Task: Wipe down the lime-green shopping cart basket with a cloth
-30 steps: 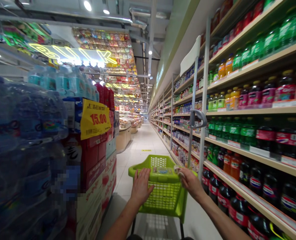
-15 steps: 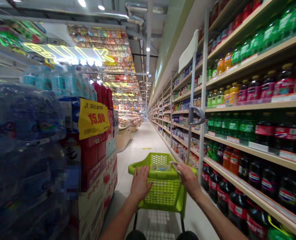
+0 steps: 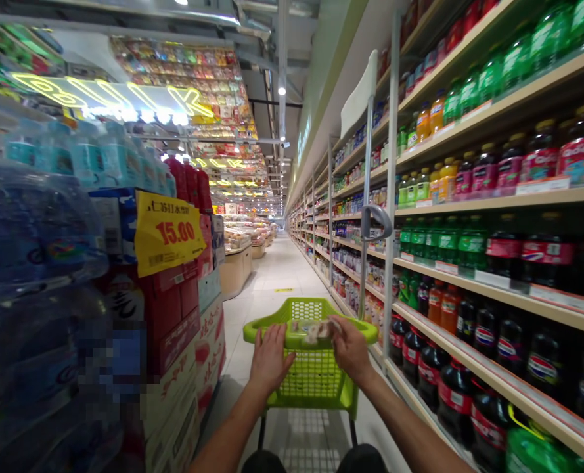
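A lime-green shopping cart [image 3: 309, 392] with a mesh basket stands directly before me in the aisle. My left hand [image 3: 270, 358] lies over the left part of its handle bar [image 3: 296, 341], fingers curled across the top and thumb pointing right. Pinched in my right hand [image 3: 351, 349] is a crumpled whitish cloth or tissue [image 3: 317, 331], pressed on the handle's top right of the middle. The cloth partly covers a label on the handle.
Shelves of soft drink bottles [image 3: 498, 341] line the right side. A metal post [image 3: 368, 171] with a grey handle stands by them. Stacked cartons [image 3: 173, 387] with a yellow price sign [image 3: 168, 233] and wrapped water bottles [image 3: 35, 263] border the left. The tiled aisle [image 3: 272, 269] runs ahead.
My right hand has moved left along the handle with the cloth, from the right corner toward the middle. My left hand stays on the handle. The whole view has shifted slightly.
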`<act>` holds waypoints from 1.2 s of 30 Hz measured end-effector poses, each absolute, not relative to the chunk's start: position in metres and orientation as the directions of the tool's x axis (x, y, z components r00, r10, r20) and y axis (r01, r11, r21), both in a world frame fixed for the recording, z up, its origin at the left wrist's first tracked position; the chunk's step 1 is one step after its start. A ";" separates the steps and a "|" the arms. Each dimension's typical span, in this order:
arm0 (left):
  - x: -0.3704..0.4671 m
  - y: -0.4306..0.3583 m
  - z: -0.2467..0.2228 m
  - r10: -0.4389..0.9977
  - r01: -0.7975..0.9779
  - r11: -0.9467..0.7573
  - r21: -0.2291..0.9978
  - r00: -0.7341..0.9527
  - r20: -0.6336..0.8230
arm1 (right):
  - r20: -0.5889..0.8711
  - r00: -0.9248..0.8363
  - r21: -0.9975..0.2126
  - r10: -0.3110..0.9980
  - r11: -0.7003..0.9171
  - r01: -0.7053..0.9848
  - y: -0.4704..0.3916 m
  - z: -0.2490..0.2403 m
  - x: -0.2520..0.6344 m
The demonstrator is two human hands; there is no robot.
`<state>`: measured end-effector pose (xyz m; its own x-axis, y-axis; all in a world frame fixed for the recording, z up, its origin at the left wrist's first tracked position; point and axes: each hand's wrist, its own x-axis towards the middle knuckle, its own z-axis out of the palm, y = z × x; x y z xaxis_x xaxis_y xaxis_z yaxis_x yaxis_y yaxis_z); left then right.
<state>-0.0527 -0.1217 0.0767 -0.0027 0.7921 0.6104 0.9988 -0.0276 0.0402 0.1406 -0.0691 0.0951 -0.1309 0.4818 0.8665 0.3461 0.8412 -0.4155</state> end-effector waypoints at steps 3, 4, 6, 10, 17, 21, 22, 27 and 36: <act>-0.052 -0.122 0.077 0.789 0.999 -0.013 0.035 -0.011 0.614 | 0.810 0.047 -0.557 0.585 0.741 0.375 -0.064 0.118 0.162; -0.051 -0.122 0.076 0.787 0.999 -0.005 0.037 -0.019 0.617 | 0.795 0.055 -0.572 0.604 0.717 0.399 -0.060 0.123 0.169; -0.048 -0.122 0.075 0.785 0.999 0.007 0.044 -0.033 0.618 | 0.764 -0.014 -0.563 0.645 0.678 0.473 -0.053 0.130 0.178; -0.044 -0.121 0.073 0.794 0.999 -0.001 0.051 -0.030 0.607 | 0.689 -0.209 -0.444 0.694 0.632 0.635 -0.040 0.123 0.162; -0.043 -0.121 0.075 0.802 0.998 -0.009 0.054 -0.025 0.597 | 0.899 -0.261 -0.099 0.352 0.744 0.661 -0.046 0.079 0.130; -0.044 -0.123 0.078 0.802 0.998 -0.024 0.064 -0.019 0.597 | 0.829 -0.434 0.047 0.353 0.728 0.684 -0.052 0.066 0.152; -0.044 -0.123 0.078 0.803 0.997 -0.027 0.067 -0.018 0.595 | 0.807 -0.467 0.064 0.362 0.732 0.678 -0.050 0.065 0.159; -0.042 -0.123 0.078 0.820 0.997 -0.059 0.044 0.023 0.572 | 0.738 -0.546 -0.014 0.397 0.817 0.577 -0.021 0.070 0.192; -0.027 -0.119 0.083 0.840 0.994 -0.102 0.032 0.069 0.538 | 0.642 -0.453 -0.298 0.619 0.746 0.596 0.019 0.083 0.248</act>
<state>-0.0265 -0.1194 0.0833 0.0686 0.8403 0.5377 0.9943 -0.1017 0.0321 0.2484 0.0193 0.0828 -0.4529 0.6186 0.6420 0.5961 0.7456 -0.2979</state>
